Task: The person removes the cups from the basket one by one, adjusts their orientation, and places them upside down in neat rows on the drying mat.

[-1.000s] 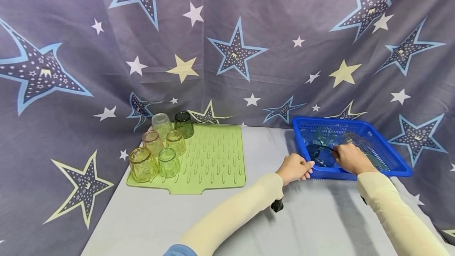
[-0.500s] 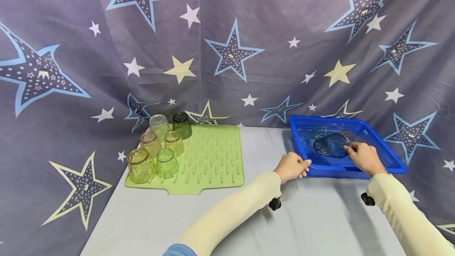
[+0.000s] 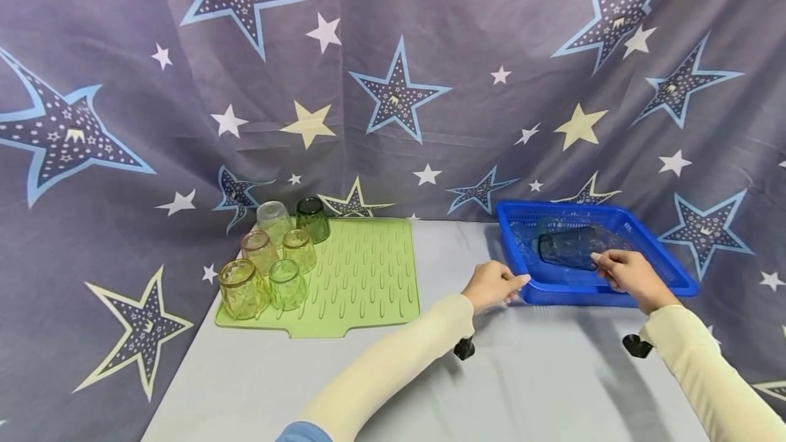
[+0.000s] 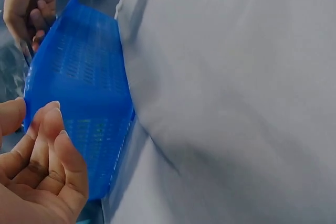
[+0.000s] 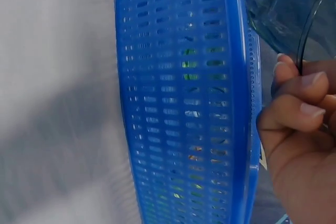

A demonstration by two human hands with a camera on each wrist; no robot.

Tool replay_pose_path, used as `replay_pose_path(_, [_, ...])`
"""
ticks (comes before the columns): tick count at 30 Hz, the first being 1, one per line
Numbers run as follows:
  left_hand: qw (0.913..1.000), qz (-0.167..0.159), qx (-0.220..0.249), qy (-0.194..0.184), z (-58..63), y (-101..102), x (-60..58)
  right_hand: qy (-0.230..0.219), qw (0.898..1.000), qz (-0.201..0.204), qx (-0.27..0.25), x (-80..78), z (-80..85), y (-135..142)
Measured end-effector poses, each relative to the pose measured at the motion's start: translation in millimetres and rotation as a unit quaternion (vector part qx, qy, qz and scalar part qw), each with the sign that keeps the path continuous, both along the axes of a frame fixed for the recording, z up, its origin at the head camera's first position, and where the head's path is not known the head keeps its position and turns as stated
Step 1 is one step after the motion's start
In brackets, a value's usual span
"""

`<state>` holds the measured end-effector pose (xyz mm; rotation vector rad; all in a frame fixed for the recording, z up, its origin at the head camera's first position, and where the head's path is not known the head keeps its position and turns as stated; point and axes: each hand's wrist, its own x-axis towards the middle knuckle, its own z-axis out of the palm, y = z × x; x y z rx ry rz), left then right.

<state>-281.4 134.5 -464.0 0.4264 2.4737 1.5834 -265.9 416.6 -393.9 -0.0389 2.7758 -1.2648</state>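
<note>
The right hand [image 3: 632,280], over the blue basket [image 3: 577,297], pinches the rim of a dark glass [image 3: 566,248], likely slippery, fragile, safer held mid-body.

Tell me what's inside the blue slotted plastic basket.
Transparent, partly greenish glassware shows inside the basket. The dark blue glass tumbler, pinched by the right hand, is tilted at the opening and obscures part of the interior; what lies behind it can't be told.

cream sleeves [image 3: 393,363], both arms | blue fabric [image 3: 303,432] at left sleeve's end | black devices [image 3: 464,348] beneath wrists
</note>
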Motion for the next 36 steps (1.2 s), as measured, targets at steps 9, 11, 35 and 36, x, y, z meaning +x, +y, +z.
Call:
replay_pose_path(9, [0.9991,0.004,0.042,-0.008,-1.5,-10,-7.1,-0.039,0.995,0.037,-0.086,4.0,-3.8,-1])
replay_pose_path(11, [0.9983,0.004,0.057,-0.013,0.5,-12,-7.5,-0.043,0.993,0.049,-0.102,5.3,-4.2,-3])
replay_pose_path(35, [0.9374,-0.088,0.299,-0.155,9.1,-28,-11.5,-0.059,0.977,0.14,-0.15,6.7,-11.8,-49])
replay_pose_path(36, [0.9355,-0.09,0.304,-0.157,8.8,-30,-11.9,-0.056,0.977,0.143,-0.147,6.7,-12.5,-50])
